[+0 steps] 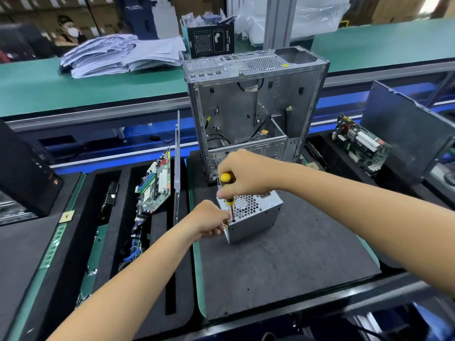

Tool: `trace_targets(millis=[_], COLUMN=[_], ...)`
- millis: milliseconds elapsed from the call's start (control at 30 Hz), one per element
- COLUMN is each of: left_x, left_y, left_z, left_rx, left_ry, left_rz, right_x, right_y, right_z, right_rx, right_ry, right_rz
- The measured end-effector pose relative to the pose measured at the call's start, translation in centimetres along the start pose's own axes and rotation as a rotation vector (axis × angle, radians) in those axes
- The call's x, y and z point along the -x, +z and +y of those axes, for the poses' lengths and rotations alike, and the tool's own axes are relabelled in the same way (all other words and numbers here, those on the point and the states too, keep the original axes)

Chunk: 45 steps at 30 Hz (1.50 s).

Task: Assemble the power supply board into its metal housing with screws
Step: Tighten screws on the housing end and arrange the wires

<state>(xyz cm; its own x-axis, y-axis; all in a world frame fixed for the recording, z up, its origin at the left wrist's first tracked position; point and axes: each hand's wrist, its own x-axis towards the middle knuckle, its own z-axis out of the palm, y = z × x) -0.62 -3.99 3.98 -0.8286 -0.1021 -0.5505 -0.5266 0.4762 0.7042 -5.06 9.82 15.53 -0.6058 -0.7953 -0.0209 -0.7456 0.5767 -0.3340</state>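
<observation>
Right hand (246,174) grips a yellow-and-black screwdriver (227,190), tip on the small grey metal box (256,217); left hand (209,221), fingers curled together, hides the box's near-left corner.

one screwdriver (227,190), two circuit boards (155,185), one housing (253,215)

Only one thing over there can be read: the black carton (211,40) at the far side of the green conveyor carries white lettering printed sideways down its front face, which looks like "AMP 850", with a smaller line beside it too fine to make out. The boards and metal cases carry markings too small to read
</observation>
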Motion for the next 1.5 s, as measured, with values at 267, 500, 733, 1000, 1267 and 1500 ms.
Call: trace_targets(millis=[267,500,733,1000,1267,1500], left_x=[0.0,-3.5,-8.4,-14.3,-18.6,-19.7], left_y=[-0.3,1.2,4.3,6.7,7.9,8.7], left_z=[4.3,10.2,13.3,14.0,13.6,13.0], left_rx=[-0.452,-0.381,-0.471,-0.725,-1.096,-1.122], left_ry=[0.365,0.600,0.550,0.547,0.614,0.572], left_rz=[0.266,0.166,0.041,-0.032,-0.105,-0.142], right_x=[-1.0,-1.5,-1.4,-2.2,-2.6,-3.0], right_y=[-0.3,-0.9,0.6,3.6,9.6,12.3], right_z=[5.6,9.5,14.1,19.9,23.2,23.9], right_rx=[-0.402,-0.507,-0.440,-0.408,-0.294,-0.249], right_ry=[0.320,0.452,0.561,0.739,0.758,0.780], right_rz=[0.212,0.333,0.249,0.075,-0.205,-0.231])
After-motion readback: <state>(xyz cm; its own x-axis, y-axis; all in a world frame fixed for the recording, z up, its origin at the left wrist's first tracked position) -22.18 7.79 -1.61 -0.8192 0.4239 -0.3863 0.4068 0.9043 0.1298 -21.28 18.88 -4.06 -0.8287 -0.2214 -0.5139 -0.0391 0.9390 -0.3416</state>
